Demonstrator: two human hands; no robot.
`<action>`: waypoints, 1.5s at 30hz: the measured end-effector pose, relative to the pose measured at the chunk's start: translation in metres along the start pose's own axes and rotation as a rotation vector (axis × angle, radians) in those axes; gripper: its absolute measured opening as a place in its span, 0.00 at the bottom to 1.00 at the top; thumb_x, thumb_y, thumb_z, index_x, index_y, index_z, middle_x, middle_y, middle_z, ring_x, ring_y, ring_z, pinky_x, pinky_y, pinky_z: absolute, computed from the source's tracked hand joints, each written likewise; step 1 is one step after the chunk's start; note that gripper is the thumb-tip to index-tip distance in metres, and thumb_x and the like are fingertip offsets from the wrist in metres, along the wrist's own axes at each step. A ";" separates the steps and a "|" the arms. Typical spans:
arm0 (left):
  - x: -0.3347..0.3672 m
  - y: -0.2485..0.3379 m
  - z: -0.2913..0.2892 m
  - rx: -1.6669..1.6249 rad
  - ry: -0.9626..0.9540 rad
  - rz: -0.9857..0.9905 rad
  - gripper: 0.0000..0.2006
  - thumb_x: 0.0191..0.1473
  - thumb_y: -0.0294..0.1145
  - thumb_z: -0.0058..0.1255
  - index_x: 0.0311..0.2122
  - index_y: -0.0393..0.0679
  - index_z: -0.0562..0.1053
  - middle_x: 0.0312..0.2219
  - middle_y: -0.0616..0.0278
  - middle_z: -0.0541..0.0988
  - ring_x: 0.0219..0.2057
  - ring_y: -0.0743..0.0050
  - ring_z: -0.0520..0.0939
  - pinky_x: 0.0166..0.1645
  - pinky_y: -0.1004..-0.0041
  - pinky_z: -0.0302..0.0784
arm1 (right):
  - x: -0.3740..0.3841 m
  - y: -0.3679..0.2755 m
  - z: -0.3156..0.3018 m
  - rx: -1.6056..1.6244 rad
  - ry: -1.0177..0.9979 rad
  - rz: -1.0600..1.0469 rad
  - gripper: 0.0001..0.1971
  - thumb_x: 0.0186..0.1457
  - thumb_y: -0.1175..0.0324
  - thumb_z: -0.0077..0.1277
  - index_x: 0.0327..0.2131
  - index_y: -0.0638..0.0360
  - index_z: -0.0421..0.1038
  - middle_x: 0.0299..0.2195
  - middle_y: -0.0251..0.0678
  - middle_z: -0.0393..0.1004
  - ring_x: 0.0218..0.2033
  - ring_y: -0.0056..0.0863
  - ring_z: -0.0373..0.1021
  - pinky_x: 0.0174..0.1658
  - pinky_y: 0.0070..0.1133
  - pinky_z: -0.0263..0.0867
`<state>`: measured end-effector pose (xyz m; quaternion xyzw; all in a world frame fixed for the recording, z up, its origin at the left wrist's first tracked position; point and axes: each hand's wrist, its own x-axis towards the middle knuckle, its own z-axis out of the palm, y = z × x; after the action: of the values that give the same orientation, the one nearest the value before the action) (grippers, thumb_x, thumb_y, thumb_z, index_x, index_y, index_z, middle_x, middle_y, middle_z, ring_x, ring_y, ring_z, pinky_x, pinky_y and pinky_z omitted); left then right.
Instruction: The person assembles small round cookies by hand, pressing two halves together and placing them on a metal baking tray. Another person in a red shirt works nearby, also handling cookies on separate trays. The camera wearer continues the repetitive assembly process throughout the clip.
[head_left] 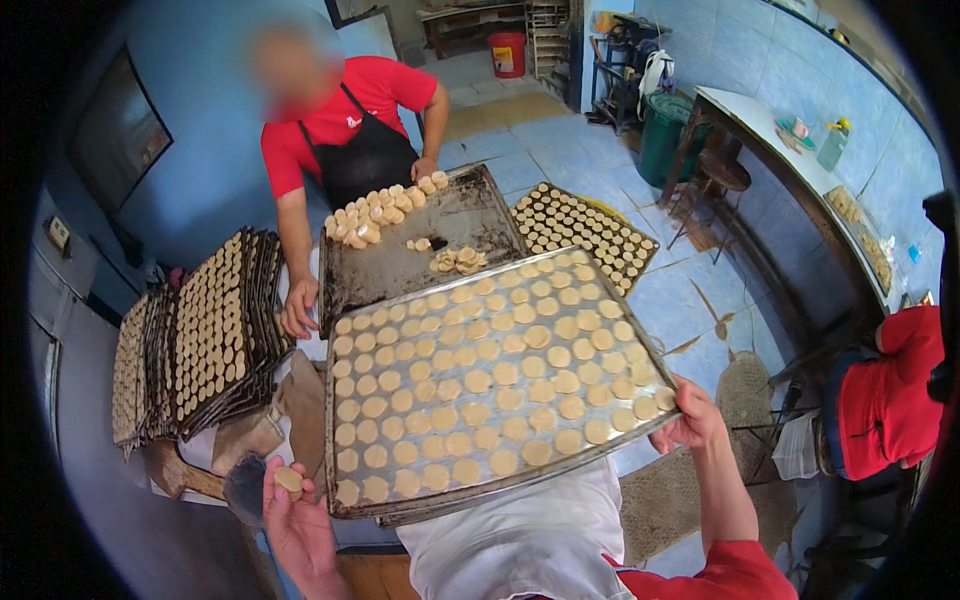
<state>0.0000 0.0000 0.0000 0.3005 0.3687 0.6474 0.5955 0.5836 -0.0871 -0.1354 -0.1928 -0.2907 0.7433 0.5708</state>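
Note:
In front of me a large metal tray (329, 425) is tilted, covered with rows of pale round dough pieces (478, 380). My right hand (690, 415) grips its right edge near the front corner. Beside the front left corner, my left hand (298, 520) pinches one dough round (289, 480) between thumb and fingers. Beyond this tray lies a dark, stained tray (460, 215), bearing a long heap of rounds (385, 212) and a smaller pile (458, 261). Another tray's edge shows beneath the front of mine.
A co-worker in a red shirt and black apron (360, 140) stands across, one hand (300, 305) by the dark tray. Filled trays (215, 330) lean stacked at the left. One filled tray (580, 235) sits low behind mine. A seated person (890, 400) is at the right.

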 end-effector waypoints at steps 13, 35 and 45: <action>0.018 -0.109 0.092 0.053 -0.124 -0.301 0.20 0.67 0.20 0.54 0.62 0.34 0.73 0.50 0.48 0.82 0.47 0.56 0.87 0.60 0.52 0.85 | -0.068 -0.031 0.001 -0.324 0.691 -0.771 0.31 0.76 0.51 0.48 0.70 0.63 0.56 0.51 0.59 0.79 0.28 0.33 0.76 0.26 0.24 0.70; -0.019 -0.110 0.093 0.220 -0.052 -0.432 0.19 0.66 0.17 0.55 0.61 0.33 0.74 0.52 0.48 0.82 0.51 0.53 0.87 0.60 0.54 0.86 | 0.228 0.067 -0.130 -0.139 0.732 -0.632 0.28 0.75 0.58 0.54 0.71 0.53 0.58 0.58 0.40 0.77 0.49 0.31 0.79 0.49 0.30 0.78; -0.001 -0.130 0.104 0.211 -0.113 -0.434 0.21 0.68 0.18 0.53 0.65 0.36 0.72 0.54 0.47 0.81 0.52 0.49 0.87 0.57 0.59 0.86 | 0.175 0.128 -0.161 -0.505 0.725 -0.052 0.28 0.75 0.58 0.53 0.71 0.54 0.61 0.58 0.39 0.77 0.48 0.26 0.78 0.50 0.29 0.76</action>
<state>0.1573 0.0138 -0.0515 0.3105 0.4564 0.4444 0.7056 0.5406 0.0924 -0.3328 -0.5671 -0.2489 0.5185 0.5895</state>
